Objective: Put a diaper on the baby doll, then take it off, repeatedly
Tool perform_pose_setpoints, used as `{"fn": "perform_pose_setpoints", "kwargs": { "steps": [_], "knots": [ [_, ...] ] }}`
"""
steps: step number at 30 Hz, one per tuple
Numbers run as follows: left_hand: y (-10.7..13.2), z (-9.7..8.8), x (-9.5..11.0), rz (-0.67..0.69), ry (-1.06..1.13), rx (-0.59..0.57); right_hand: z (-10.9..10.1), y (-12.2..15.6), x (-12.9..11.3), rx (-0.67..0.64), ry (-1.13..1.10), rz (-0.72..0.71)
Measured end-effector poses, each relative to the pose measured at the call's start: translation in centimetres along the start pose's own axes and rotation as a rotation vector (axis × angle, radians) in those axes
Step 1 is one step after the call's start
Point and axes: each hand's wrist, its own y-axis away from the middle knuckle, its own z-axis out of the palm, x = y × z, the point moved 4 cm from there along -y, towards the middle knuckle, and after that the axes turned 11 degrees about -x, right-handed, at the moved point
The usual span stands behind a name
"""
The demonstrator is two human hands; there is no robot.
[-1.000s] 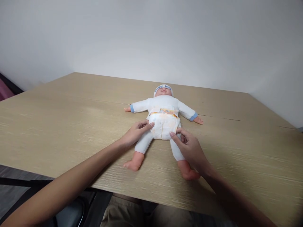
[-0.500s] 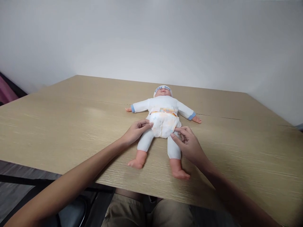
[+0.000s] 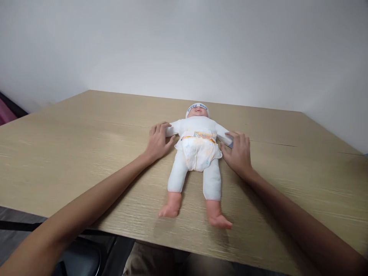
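Note:
A baby doll [image 3: 198,124] lies face up, its head towards the wall and its feet towards me. It wears a white outfit, a white cap with blue lettering, and a white diaper [image 3: 198,151] with an orange-patterned waist strip. My left hand [image 3: 159,141] is closed loosely around the doll's arm on the left, hiding its cuff and hand. On the other side my right hand [image 3: 238,154] has its thumb and fingers around the doll's other forearm, where a bit of blue cuff shows. Frilled diaper edges stick out at both hips.
The doll rests on a wide wooden table [image 3: 100,119] with a thin seam across it. Behind stands a white wall [image 3: 184,53]. Below the near edge are a dark chair [image 3: 83,257] and my legs. Something pink and black [image 3: 8,109] shows at the far left.
Both hands have left the diaper's leg edges and moved up and outward to the doll's arms. The doll's legs lie straighter, feet nearer to me, and the diaper's side frills now show.

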Motion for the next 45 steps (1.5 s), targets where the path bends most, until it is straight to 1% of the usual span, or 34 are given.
{"fn": "perform_pose_setpoints", "kwargs": {
  "steps": [2, 4, 6, 9, 14, 17, 20, 23, 26, 28, 29, 31, 32, 34, 35, 36, 38, 40, 41, 42, 44, 45],
  "knots": [
    [-2.7, 1.0, -0.9, 0.011, -0.124, -0.075, 1.7, -2.7, 0.6, -0.084, 0.132, -0.017],
    [-5.0, 2.0, -1.6, -0.003, -0.219, -0.147, 3.0, -4.7, 1.0, -0.163, 0.199, -0.007],
    [-6.6, 2.7, -2.2, -0.022, -0.299, -0.193, 3.9, -5.7, 1.2, -0.208, 0.220, 0.004],
    [-7.6, 3.3, -2.8, -0.029, -0.352, -0.215, 4.5, -5.9, 1.6, -0.202, 0.225, -0.003],
    [-7.8, 3.5, -3.1, -0.056, -0.375, -0.224, 4.7, -5.8, 2.0, -0.177, 0.259, -0.002],
    [-7.7, 3.2, -2.5, -0.095, -0.377, -0.226, 4.5, -6.0, 1.5, -0.209, 0.246, 0.021],
    [-6.9, 2.1, -1.0, -0.174, -0.319, -0.195, 3.5, -5.9, 0.5, -0.237, 0.193, 0.076],
    [-4.5, -0.1, 1.5, -0.246, -0.222, -0.151, 1.2, -4.9, -0.3, -0.269, 0.098, 0.107],
    [-0.4, -3.2, 5.5, -0.250, -0.152, -0.124, -2.2, -3.1, -0.8, -0.316, 0.006, 0.099],
    [3.7, -5.4, 9.0, -0.243, -0.097, -0.098, -4.9, -1.4, -1.0, -0.333, -0.052, 0.069],
    [6.2, -6.4, 10.9, -0.241, -0.063, -0.079, -6.4, -0.3, -1.1, -0.341, -0.084, 0.050],
    [12.1, -7.7, 14.8, -0.245, 0.007, -0.031, -9.2, 2.3, -1.8, -0.360, -0.156, -0.002],
    [15.5, -7.9, 16.5, -0.249, 0.036, -0.022, -10.6, 3.9, -2.4, -0.371, -0.198, -0.054],
    [22.7, -7.8, 19.4, -0.242, 0.107, -0.018, -13.3, 7.8, -4.4, -0.389, -0.284, -0.223],
    [26.4, -7.4, 20.4, -0.217, 0.157, -0.052, -14.5, 10.0, -5.7, -0.395, -0.313, -0.318],
    [30.0, -6.9, 21.0, -0.181, 0.211, -0.112, -15.4, 12.5, -7.0, -0.401, -0.323, -0.402],
    [36.8, -5.7, 21.1, -0.150, 0.279, -0.290, -16.5, 17.6, -9.7, -0.414, -0.290, -0.491],
    [42.5, -5.0, 20.1, -0.112, 0.311, -0.448, -16.1, 22.5, -12.1, -0.440, -0.230, -0.473],
    [44.8, -4.9, 19.2, -0.117, 0.302, -0.496, -15.5, 24.9, -13.2, -0.451, -0.221, -0.475],
    [46.6, -4.8, 18.3, -0.134, 0.284, -0.509, -14.5, 27.0, -14.2, -0.497, -0.204, -0.469],
    [49.1, -4.7, 16.5, -0.205, 0.260, -0.522, -11.8, 30.1, -15.5, -0.607, -0.173, -0.409],
    [49.9, -4.5, 15.7, -0.244, 0.257, -0.537, -10.3, 30.9, -15.7, -0.628, -0.181, -0.360]
  ]
}}
